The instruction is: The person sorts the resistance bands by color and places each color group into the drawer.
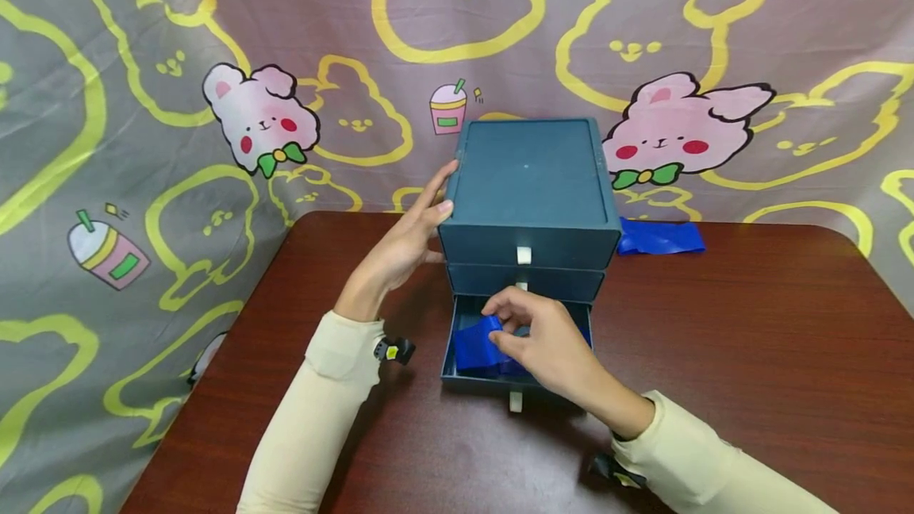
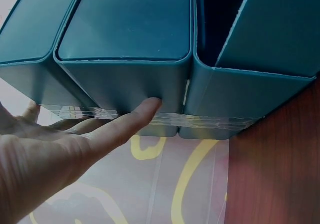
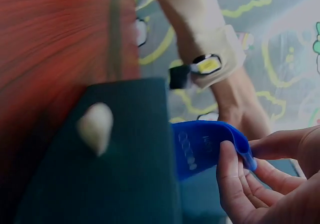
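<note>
A dark teal drawer unit (image 1: 531, 173) stands on the table, its lowest drawer (image 1: 457, 377) pulled out. My left hand (image 1: 403, 248) rests along the unit's left side with extended fingers; in the left wrist view a fingertip touches the side wall. Over the open drawer, my right hand (image 1: 546, 335) pinches a flat blue resistance band (image 1: 474, 346) between thumb and fingers. The right wrist view shows the band (image 3: 197, 149) folded over at the fingers, with faint print on it. Part of the band sits down in the drawer, and my right hand hides the drawer's right side.
Another blue band (image 1: 664, 237) lies on the brown table (image 1: 750, 355) to the right behind the unit. The two upper drawers are closed, with white pull tabs (image 1: 524, 255). A patterned curtain (image 1: 343, 14) hangs close behind the table.
</note>
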Available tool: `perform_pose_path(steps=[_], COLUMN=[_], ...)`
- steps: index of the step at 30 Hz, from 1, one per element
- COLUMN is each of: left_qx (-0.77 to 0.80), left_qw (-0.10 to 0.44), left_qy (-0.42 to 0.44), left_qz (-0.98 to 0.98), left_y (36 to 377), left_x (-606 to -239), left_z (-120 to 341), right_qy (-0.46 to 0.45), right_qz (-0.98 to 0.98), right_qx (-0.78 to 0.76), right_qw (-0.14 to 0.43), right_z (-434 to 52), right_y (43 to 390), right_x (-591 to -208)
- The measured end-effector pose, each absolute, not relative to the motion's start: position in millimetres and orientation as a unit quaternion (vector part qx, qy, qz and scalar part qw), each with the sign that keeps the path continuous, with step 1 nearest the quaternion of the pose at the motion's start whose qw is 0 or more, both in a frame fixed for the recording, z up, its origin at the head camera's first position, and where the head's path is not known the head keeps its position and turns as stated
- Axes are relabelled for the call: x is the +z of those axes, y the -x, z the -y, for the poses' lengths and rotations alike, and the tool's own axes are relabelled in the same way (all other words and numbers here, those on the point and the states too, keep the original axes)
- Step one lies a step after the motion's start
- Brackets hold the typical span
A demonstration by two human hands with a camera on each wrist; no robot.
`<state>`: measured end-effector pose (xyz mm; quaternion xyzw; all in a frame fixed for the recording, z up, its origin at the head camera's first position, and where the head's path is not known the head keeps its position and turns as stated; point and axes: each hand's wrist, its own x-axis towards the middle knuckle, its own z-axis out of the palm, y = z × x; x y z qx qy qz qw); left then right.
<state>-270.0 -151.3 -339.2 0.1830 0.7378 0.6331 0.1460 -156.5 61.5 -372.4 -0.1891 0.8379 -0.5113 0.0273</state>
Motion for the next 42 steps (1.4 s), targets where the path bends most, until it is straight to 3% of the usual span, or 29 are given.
perform_pose_path(steps=[18,26,42], left_qx=[0.633,0.637,0.636], left_qw=[0.143,0.147,0.149], left_qy=[-0.184,-0.185,-0.185], left_qz=[-0.738,-0.734,-0.734], left_y=[270,270,272], left_x=[-341,-339,-342], left_z=[152,151,153], right_qy=[0.149,0.144,0.112], right_qz=[-0.924,-0.940,-0.928], right_qx=[-0.350,-0.299,-0.313], right_qw=[-0.045,-0.084,-0.166], right_z=[-111,-121,-189], right_y=[160,154,172], right_x=[-408,-392,-360])
